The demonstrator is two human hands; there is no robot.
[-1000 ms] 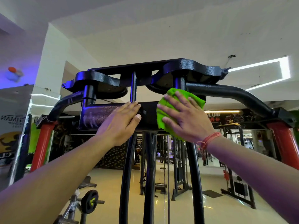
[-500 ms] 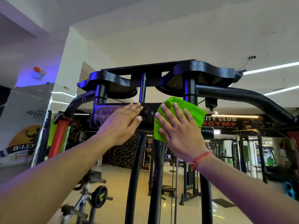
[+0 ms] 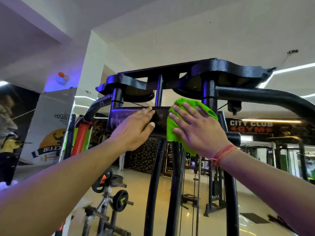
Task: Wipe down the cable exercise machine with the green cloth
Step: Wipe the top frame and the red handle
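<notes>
The black cable machine (image 3: 221, 68) rises in front of me, its top frame overhead and a flat crossbar (image 3: 119, 118) at hand height. My right hand (image 3: 196, 128) presses the green cloth (image 3: 172, 132) flat against the right part of that crossbar, fingers spread and straight. The cloth sticks out above and below my palm. My left hand (image 3: 136, 128) rests flat on the crossbar just left of the cloth, fingers straight. Black upright tubes (image 3: 153, 184) and thin cables (image 3: 183, 193) run down below the hands.
A curved black arm (image 3: 272, 97) extends right from the frame and another goes left to a red post (image 3: 80, 138). Weight plates on a rack (image 3: 117, 200) stand low left. Other gym machines (image 3: 286, 157) and a gym sign (image 3: 250, 126) fill the background.
My view has swung left, so the machine sits further right in frame. The right hand with the cloth has slid a little down along the crossbar; the left hand stays put.
</notes>
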